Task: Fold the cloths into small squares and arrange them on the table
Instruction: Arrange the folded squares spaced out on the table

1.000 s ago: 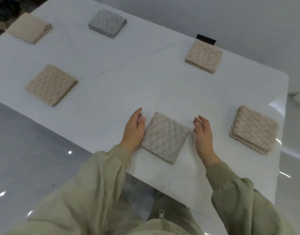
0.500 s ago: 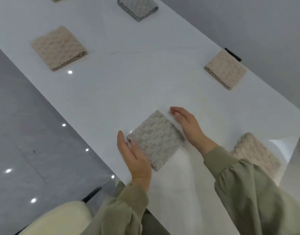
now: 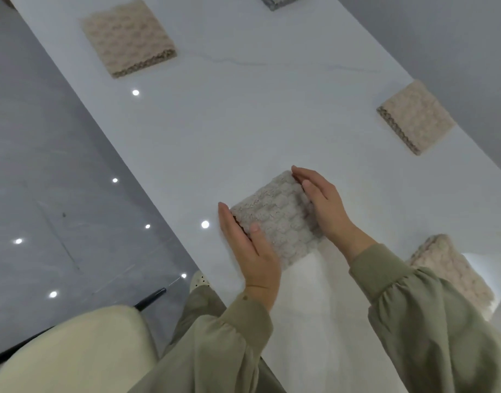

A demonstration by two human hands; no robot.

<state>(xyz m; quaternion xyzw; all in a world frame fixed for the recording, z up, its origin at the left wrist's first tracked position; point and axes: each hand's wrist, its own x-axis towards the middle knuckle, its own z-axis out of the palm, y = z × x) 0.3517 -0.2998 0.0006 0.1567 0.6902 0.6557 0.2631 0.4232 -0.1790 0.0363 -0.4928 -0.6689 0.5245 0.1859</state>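
Rt cloth (image 3: 453, 275) — part behind sleeve (image 3: 430, 321)

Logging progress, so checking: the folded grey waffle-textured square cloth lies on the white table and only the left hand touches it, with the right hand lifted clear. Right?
Not quite. The head view shows the right hand also touching the folded grey waffle-textured square cloth, its straight fingers against the side opposite the left hand. The cloth does lie on the white table.
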